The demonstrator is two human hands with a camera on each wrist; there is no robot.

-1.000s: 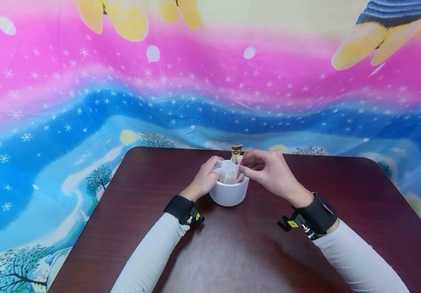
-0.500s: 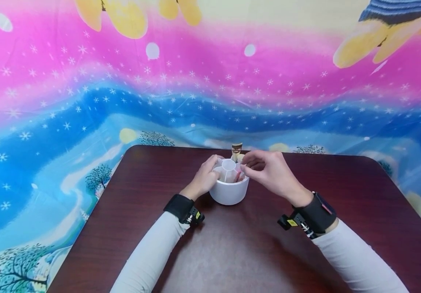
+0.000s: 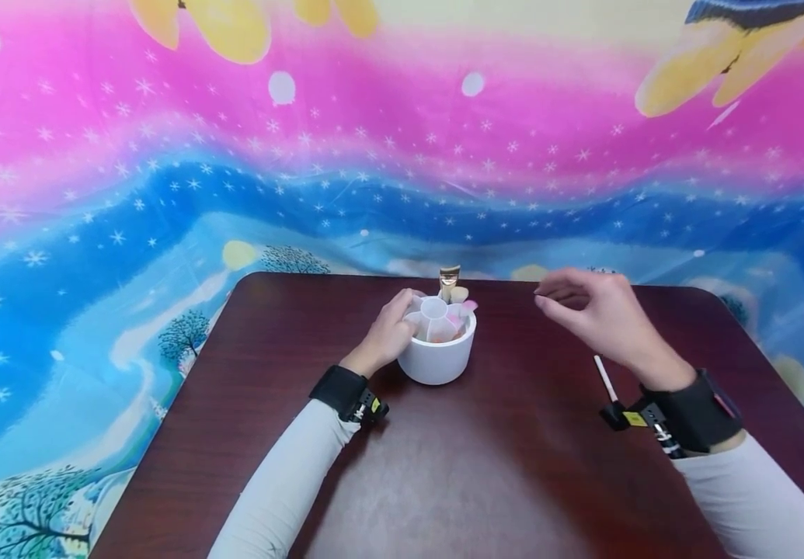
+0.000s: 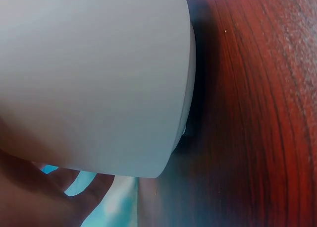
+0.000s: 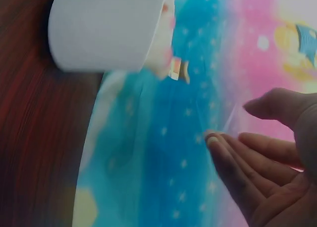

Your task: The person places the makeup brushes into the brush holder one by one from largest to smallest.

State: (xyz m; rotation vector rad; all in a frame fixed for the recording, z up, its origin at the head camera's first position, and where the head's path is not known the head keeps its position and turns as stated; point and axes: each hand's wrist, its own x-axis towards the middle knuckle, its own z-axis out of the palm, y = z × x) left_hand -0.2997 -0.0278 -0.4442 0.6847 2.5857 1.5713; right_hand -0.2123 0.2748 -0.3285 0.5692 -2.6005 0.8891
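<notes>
A round white desk organizer [image 3: 436, 362] with petal-shaped compartments around a central tube stands on the table. My left hand [image 3: 386, 334] grips its left rim; in the left wrist view the organizer's smooth side [image 4: 99, 83] fills much of the picture. A gold-and-cream topped item [image 3: 449, 279] sticks up at its back, with a pink piece [image 3: 470, 305] by the right rim. Off to the right, my right hand [image 3: 604, 318] is in the air, apart from the organizer. The right wrist view shows its thumb and fingers [image 5: 230, 170] spread apart with nothing between them.
A thin white stick [image 3: 606, 379] lies on the dark red-brown table [image 3: 443, 473], beneath the right wrist. Behind the table's far edge hangs a pink and blue snowflake-patterned cloth [image 3: 374, 140].
My right hand has moved away from the organizer to the right. The reddish strip it held a second ago is out of its fingers, down in a compartment. My left hand keeps its grip.
</notes>
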